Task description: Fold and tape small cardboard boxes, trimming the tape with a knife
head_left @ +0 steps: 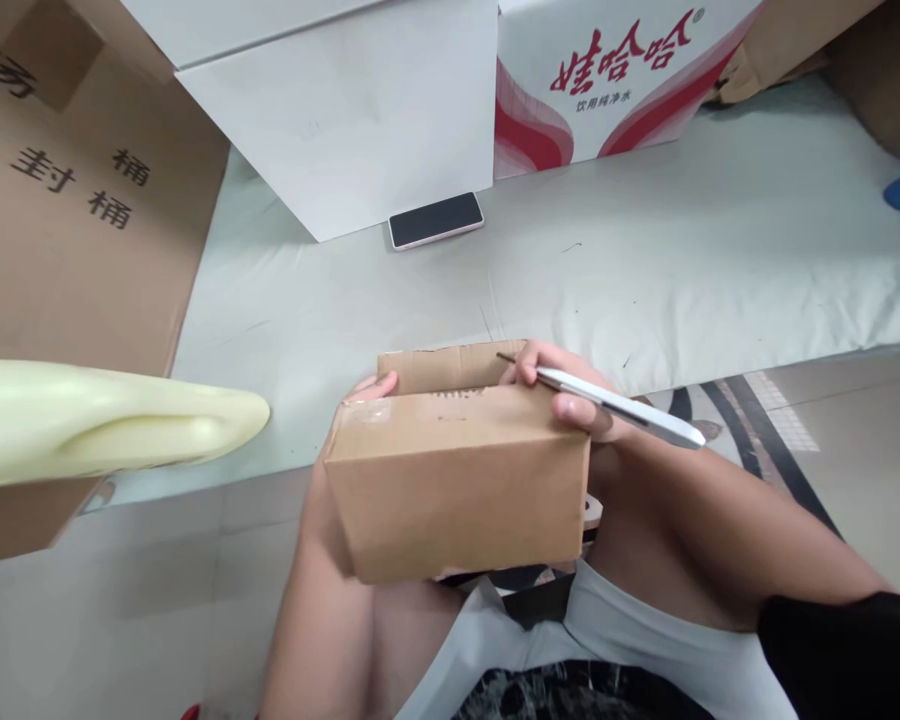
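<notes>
A small brown cardboard box (457,480) rests on my lap, tilted toward me, with tape along its top. My left hand (371,388) holds the box from behind on the left; only a thumb and fingertip show above its edge. My right hand (562,385) grips a white utility knife (622,405) at the box's top right corner. The knife's thin blade tip (506,357) lies against the raised top flap (442,365).
A phone (436,220) lies face up on the pale mat (682,260) in front of a white box (360,110). A red-and-white drinks carton (600,80) stands behind right. A large brown carton (67,230) stands left, a pale yellow plastic object (105,420) before it.
</notes>
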The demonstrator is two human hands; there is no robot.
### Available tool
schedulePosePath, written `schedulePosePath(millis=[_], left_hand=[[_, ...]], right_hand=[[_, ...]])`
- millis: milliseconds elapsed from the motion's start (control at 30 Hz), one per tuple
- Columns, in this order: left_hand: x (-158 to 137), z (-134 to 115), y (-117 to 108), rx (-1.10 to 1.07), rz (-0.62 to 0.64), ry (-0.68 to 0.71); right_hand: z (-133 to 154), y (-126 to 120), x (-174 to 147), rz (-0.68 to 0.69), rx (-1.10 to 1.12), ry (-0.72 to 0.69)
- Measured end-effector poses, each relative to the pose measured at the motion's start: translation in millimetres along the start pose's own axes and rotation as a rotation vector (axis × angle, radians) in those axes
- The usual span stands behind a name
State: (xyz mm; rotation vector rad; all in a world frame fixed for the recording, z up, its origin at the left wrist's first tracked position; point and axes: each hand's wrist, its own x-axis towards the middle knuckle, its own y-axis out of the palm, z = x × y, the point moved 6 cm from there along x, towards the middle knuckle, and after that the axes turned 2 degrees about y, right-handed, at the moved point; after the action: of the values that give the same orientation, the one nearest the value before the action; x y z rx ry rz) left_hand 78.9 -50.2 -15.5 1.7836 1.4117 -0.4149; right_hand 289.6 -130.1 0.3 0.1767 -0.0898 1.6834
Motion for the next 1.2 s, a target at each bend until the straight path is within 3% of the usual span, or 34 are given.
schedulePosePath(millis=[100,200,300,400,533,733,1000,1200], left_hand=[[3,0,-3,0.010,0.003,-0.064],[7,3,6,-0.130,0.201,-0.132],[7,3,7,-0.179,0.366,-0.068],[11,3,0,-0.039,0.404,0.035],[26,-9,-8,0.115,0.370,0.261],[39,-9,-9,0.185,0.455,0.264],[37,-27,-12,0.143,0.275,0.515],[33,-28,-10,0.237,0.288,0.424]], right_hand=[[-5,-14,0,-0.270,0.150,-0.019],[-11,-26,2,-0.480,0.229,0.002],[-14,-36,4,-0.637,0.271,0.017],[-16,-44,5,-0.747,0.252,0.026],[-21,-47,8,-0.755,0.145,0.046],[-25,-53,10,-0.772,-0.002,-0.050],[-30,-73,0,-0.977,0.151,0.017],[-38,-90,-2,-1.047,0.057,0.040]])
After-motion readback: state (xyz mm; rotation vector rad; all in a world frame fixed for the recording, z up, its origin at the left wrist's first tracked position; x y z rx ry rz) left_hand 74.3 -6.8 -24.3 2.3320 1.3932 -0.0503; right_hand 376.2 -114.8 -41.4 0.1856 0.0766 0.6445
